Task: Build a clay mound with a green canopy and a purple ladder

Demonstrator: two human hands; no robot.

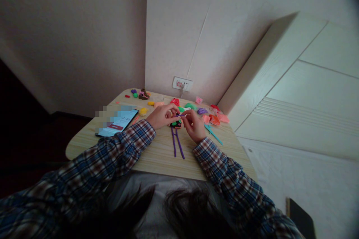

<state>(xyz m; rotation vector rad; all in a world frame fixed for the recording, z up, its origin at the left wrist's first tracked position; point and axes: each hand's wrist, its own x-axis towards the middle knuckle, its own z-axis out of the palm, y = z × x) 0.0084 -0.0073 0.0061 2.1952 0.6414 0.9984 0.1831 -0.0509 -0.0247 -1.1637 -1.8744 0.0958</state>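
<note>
A thin purple clay strip is stretched between my two hands. My left hand pinches its left end with closed fingers, and my right hand pinches the right end. Just below the fingertips, partly hidden by them, sits a dark clay piece with coloured spots and an orange lower edge. Two long purple clay strips run from it toward me on the table, joined near the top by a short purple crosspiece.
A lit phone lies left on the wooden table. A brown clay figure stands at the back left. Yellow clay, green clay and red-orange packets are spread behind my hands. Teal tools lie right, before a wall socket.
</note>
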